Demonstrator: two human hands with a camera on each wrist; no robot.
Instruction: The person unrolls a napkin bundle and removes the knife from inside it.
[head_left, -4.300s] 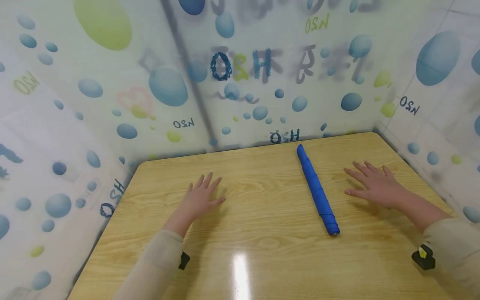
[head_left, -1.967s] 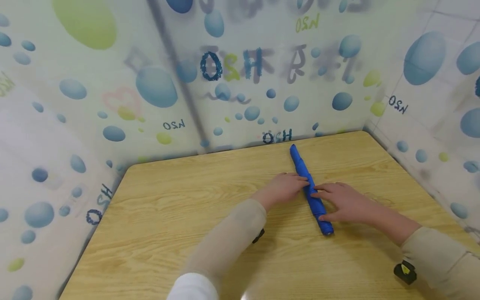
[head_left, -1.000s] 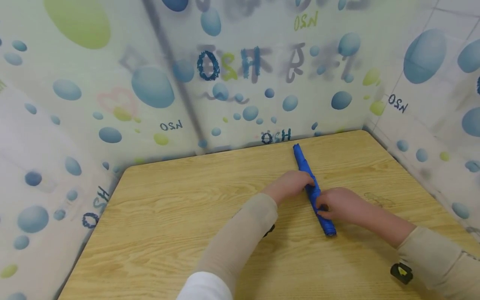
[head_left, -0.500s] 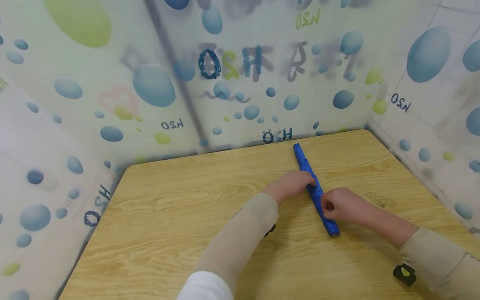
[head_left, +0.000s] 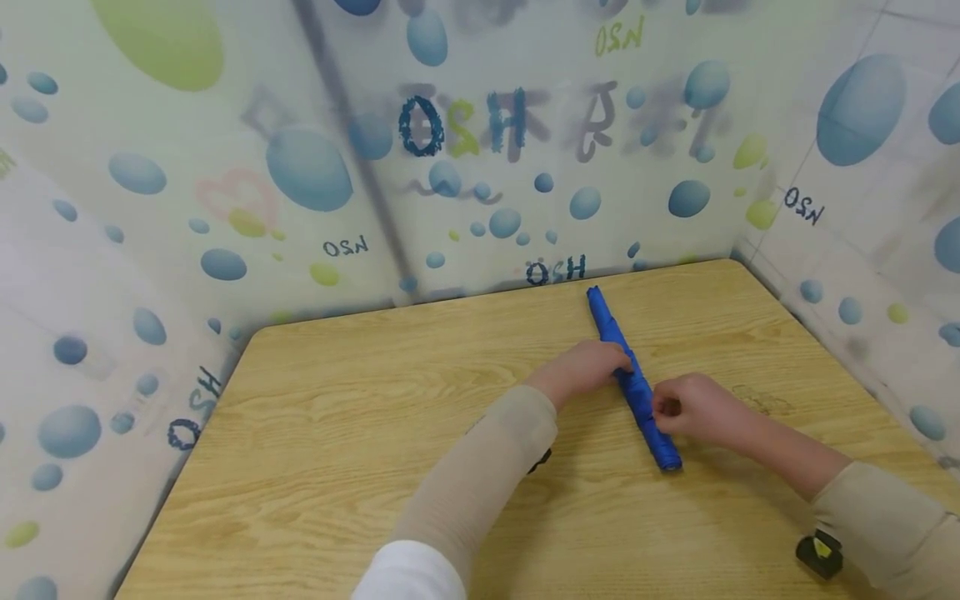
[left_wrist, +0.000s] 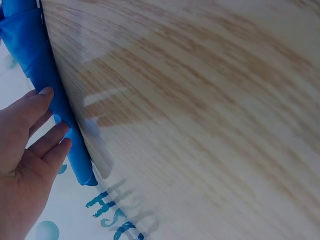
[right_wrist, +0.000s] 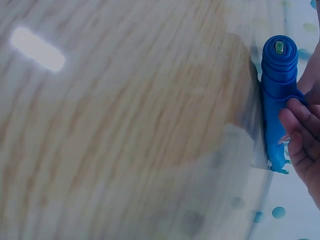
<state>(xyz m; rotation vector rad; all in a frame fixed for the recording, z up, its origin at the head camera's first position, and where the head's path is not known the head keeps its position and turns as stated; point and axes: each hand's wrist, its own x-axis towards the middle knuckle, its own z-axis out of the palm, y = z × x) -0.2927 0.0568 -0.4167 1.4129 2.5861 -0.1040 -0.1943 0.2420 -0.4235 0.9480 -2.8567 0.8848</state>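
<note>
A long, narrow roll of blue sheet material (head_left: 641,402) lies slantwise on the wooden table, its far end near the back edge. Its near end shows tight spiral layers round a small pale green core in the right wrist view. My left hand (head_left: 588,367) holds the roll around the middle; in the left wrist view the thumb (left_wrist: 46,92) lies on the blue surface with fingertips beside it. Nearer the front end, my right hand (head_left: 697,408) has curled fingers and pinches the edge of a blue layer (right_wrist: 295,95) along the roll's right side.
The wooden table (head_left: 360,433) has rounded back corners. Walls (head_left: 450,217) patterned with blue and green drops and mirrored lettering stand close behind it and at both sides. Faint scribble marks (head_left: 761,400) show on the tabletop to the right.
Both hands came from apart over the table to the roll, the left reaching across. Lately the right fingers curled and drew slightly rightward, and the roll's near end shifted a little right.
</note>
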